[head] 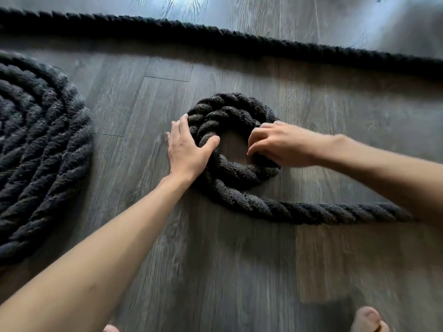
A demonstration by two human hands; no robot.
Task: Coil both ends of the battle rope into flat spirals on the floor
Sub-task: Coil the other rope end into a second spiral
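Thick black twisted battle rope (311, 212) feeds a small 2-turn spiral (230, 109) on grey plank floor (215, 259). Flat left hand (185, 149) braces its rim; right hand (280, 144) grips the inner turn, fingers curled. Closing that open centre first seems wise. Beyond-left, 1 finished spiral (36, 140).

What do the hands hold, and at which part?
The right hand grips the small rope coil at its right side; the left hand only presses its left side.
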